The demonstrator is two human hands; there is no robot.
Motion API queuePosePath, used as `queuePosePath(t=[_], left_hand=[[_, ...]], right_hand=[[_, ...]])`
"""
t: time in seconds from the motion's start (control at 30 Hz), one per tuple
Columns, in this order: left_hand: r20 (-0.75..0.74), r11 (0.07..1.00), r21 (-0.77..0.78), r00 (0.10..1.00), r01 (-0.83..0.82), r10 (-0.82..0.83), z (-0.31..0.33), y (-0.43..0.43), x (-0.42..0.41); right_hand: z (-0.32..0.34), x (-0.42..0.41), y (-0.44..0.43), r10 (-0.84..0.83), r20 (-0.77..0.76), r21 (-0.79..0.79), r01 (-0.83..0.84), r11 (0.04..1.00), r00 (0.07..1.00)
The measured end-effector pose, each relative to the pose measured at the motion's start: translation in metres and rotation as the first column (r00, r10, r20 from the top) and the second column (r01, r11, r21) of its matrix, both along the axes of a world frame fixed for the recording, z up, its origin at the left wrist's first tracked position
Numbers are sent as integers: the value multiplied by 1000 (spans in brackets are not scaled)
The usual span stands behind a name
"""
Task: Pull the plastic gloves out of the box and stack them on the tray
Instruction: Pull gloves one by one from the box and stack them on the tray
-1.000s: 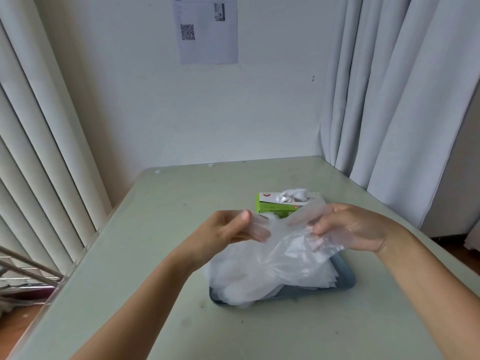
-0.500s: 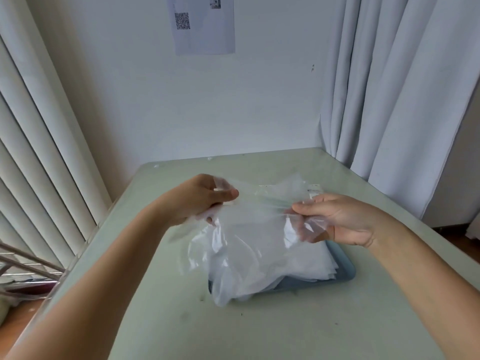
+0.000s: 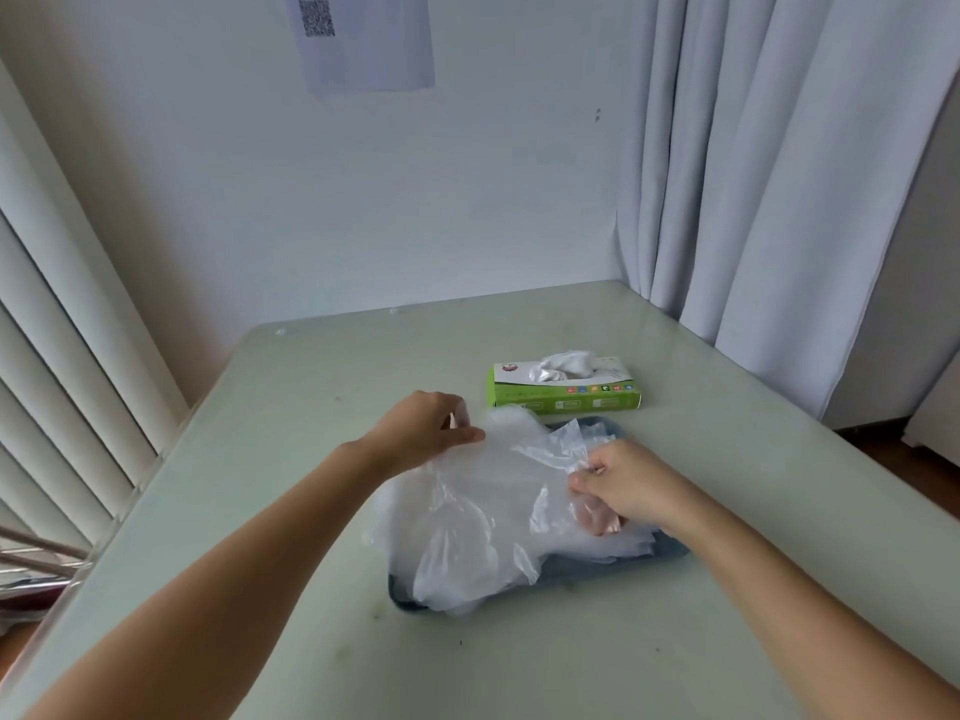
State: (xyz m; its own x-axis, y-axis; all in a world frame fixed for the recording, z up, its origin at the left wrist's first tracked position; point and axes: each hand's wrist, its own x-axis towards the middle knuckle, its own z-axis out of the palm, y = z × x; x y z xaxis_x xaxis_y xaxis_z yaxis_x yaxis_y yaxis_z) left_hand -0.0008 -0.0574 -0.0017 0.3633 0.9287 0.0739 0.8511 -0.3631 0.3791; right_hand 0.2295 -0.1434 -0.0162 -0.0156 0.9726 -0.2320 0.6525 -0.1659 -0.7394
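A clear plastic glove [image 3: 498, 475] is stretched low over a pile of plastic gloves [image 3: 467, 553] on the blue tray [image 3: 613, 563]. My left hand [image 3: 421, 431] pinches the glove's left edge with thumb and fingers. My right hand [image 3: 623, 485] pinches its right edge, fingers curled, resting on the pile. Behind the tray lies the green glove box [image 3: 563, 394], with crumpled plastic [image 3: 563, 363] sticking out of its top slot.
The pale green table [image 3: 260, 511] ends at a white wall. Vertical blinds [image 3: 62, 356] hang along the left edge, grey curtains [image 3: 779, 174] at the back right. A paper sheet with a QR code [image 3: 363, 39] is on the wall.
Both hands have lowered the spread glove from mid-air onto the pile on the tray. The box, hidden behind the glove before, is in plain view now.
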Motion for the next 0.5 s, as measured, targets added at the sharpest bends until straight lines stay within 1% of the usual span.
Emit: queuePosePath(t=[0.07, 0.13, 0.2, 0.27, 0.3, 0.43, 0.5], left_hand=[[4, 995, 69, 998, -68, 68, 1, 5, 3], [46, 977, 185, 994, -107, 101, 5, 1, 7], [97, 952, 296, 994, -82, 55, 11, -16, 14], [120, 937, 346, 993, -44, 3, 17, -44, 24], [103, 939, 343, 995, -21, -16, 18, -59, 28], [-42, 979, 196, 998, 51, -43, -1, -103, 41], [-127, 982, 175, 991, 64, -42, -16, -109, 45]], right_hand=[[-1, 0, 1, -11, -15, -13, 11, 1000, 1000], [-3, 0, 3, -37, -46, -28, 36, 999, 998], [-3, 0, 4, -62, -69, -42, 60, 997, 996], [-3, -1, 4, -71, -89, -61, 65, 996, 994], [-2, -1, 4, -74, -97, -69, 68, 995, 992], [-2, 0, 4, -84, -123, -84, 74, 994, 989], [-3, 0, 3, -95, -150, -84, 83, 993, 984]])
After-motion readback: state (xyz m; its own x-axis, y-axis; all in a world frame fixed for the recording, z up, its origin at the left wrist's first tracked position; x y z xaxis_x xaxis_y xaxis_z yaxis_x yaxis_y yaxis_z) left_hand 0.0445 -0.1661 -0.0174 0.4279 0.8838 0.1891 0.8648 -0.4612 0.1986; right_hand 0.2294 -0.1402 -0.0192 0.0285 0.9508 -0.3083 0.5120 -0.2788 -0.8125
